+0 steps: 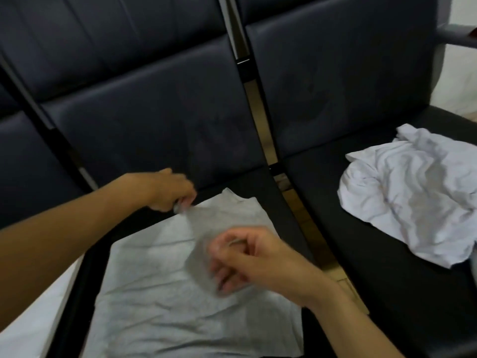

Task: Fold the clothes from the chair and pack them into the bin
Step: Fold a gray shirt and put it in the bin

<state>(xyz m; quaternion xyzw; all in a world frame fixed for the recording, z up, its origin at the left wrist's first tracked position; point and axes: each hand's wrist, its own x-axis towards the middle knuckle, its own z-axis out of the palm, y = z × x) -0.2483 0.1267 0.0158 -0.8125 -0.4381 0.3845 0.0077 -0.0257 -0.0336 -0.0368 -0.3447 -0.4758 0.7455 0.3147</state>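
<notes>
Shirt (165,293) lay under our hands; our left hand (170,189) pinched its corner, our right hand (247,259) pinched a fold, blurry.

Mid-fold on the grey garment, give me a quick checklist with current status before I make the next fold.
1. Left hand pinching the grey garment at its far edge: ok.
2. Right hand grip on the cloth: cannot tell, blurred.
3. Garment spread flat on the near seat: ok, a few wrinkles.
4. White garment folded: not ok, crumpled on the right seat.
5. Bin within reach: cannot tell, not in view.
</notes>
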